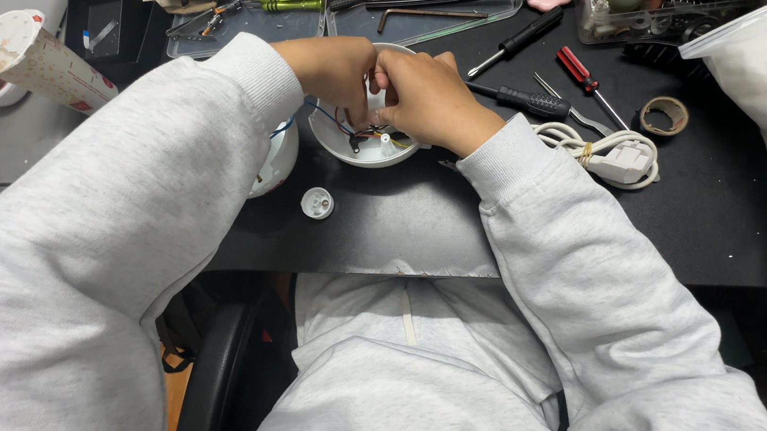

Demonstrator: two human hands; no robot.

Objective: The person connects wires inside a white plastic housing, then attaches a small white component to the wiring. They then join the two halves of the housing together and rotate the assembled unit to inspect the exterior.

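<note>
Leftmost, a paper cup [34, 60] lies tipped. Centrally, the left hand [334, 70] and right hand [429, 99] pinch a small white part above the round white plastic housing [362, 145] with coloured wires on the black desk [421, 219]. Rightward lies a coiled white cord [613, 154].

White round housing [362, 147], black table [421, 219], grey sleeves [553, 233] (red-handled screwdriver [578, 68]).

glossy white plastic housing [362, 147], matt black tabletop [421, 219]
</note>
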